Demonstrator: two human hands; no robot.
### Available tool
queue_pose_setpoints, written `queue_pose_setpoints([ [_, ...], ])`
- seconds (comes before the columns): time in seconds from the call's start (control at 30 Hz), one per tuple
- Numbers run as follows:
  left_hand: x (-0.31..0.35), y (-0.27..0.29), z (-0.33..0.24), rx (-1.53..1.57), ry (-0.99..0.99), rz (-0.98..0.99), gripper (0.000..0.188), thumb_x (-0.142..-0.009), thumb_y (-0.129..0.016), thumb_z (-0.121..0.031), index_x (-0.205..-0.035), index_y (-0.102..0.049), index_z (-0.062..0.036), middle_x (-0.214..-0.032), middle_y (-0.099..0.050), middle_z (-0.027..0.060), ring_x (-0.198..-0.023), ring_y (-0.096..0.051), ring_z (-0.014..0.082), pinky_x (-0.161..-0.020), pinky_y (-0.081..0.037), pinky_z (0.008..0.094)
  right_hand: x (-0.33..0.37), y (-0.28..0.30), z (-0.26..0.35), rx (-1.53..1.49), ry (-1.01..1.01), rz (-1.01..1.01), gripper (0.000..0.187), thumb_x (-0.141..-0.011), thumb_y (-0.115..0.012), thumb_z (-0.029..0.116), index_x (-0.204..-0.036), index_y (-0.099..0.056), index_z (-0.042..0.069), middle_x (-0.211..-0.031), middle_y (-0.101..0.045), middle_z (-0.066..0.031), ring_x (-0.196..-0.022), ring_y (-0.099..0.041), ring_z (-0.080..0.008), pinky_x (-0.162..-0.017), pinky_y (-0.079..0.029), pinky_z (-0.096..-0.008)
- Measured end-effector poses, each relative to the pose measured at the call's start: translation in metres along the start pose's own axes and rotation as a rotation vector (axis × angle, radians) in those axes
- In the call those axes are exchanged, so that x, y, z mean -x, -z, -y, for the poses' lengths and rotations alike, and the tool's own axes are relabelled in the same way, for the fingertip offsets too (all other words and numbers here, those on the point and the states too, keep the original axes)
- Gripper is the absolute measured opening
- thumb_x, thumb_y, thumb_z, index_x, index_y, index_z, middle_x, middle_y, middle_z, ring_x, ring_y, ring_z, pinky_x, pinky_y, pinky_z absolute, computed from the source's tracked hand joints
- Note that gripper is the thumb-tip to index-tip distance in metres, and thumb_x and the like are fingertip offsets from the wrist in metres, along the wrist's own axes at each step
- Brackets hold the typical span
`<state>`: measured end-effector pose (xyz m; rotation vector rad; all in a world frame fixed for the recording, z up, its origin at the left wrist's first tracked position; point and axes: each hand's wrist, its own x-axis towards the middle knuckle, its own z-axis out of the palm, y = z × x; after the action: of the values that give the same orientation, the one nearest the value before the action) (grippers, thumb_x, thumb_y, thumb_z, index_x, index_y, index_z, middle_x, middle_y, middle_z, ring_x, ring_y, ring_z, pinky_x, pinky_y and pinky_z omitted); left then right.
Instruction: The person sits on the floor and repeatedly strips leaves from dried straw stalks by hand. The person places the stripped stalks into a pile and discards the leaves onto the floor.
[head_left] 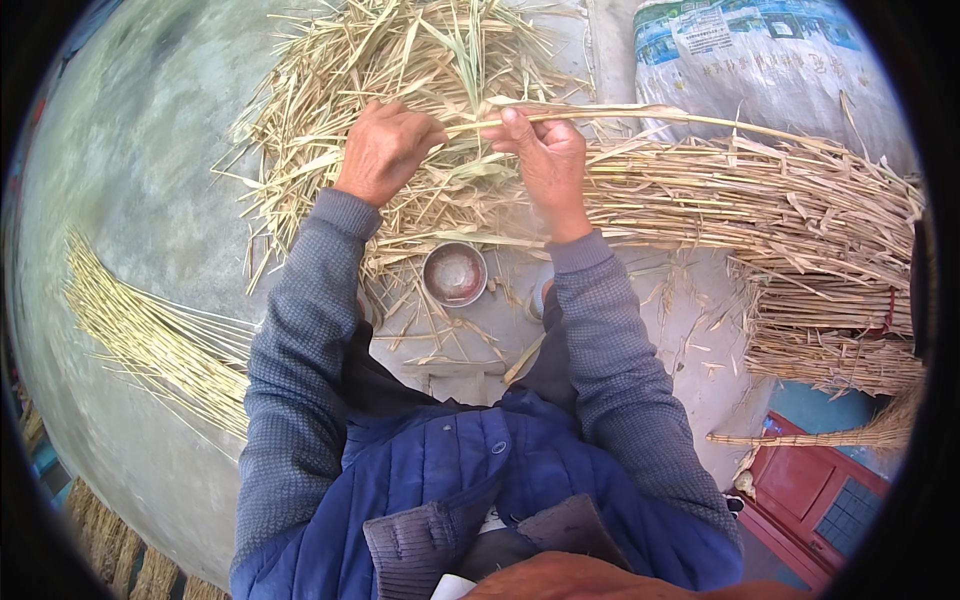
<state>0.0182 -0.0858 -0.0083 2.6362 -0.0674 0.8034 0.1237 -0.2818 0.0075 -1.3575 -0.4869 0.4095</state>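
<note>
My left hand (385,148) and my right hand (545,155) both grip one long pale straw stalk (690,120) that runs from between them out to the right. My left hand pinches its near end over a loose heap of dry leafy husks (400,60). My right hand holds the stalk a little farther along, thumb on top. A thick bundle of unstripped stalks (760,200) lies on the ground just right of my right hand.
A small round metal bowl (455,273) sits on the concrete between my forearms. A fan of clean yellow stalks (150,330) lies at the left. A white printed sack (770,60) stands at the back right. A red wooden frame (810,490) and a broom are at the lower right.
</note>
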Motion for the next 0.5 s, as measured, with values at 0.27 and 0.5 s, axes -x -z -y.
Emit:
queue_pose_setpoints([
  [0.27, 0.051, 0.014, 0.081, -0.222, 0.292, 0.434, 0.012, -0.082, -0.073, -0.024, -0.081, -0.068, -0.0134, -0.071, -0.067, 0.0065, -0.075, -0.064, 0.0269, -0.078, -0.042, 0.0426, -0.020, 0.050, 0.016, 0.040, -0.043, -0.219, 0.027, -0.097, -0.069, 0.021, -0.108, -0.063, -0.002, -0.095, -0.073, -0.0131, -0.080, -0.072, -0.0173, -0.068, -0.057, -0.0247],
  [0.5, 0.027, -0.005, 0.042, 0.458, 0.447, 0.331, 0.017, -0.087, -0.074, -0.021, -0.096, -0.072, -0.0063, -0.092, -0.073, 0.0106, -0.085, -0.069, 0.0231, -0.080, -0.050, 0.0394, -0.011, 0.027, 0.000, -0.077, -0.097, -0.046, 0.026, -0.096, -0.070, 0.018, -0.112, -0.063, -0.001, -0.100, -0.073, -0.0149, -0.087, -0.072, -0.0189, -0.076, -0.059, -0.0269],
])
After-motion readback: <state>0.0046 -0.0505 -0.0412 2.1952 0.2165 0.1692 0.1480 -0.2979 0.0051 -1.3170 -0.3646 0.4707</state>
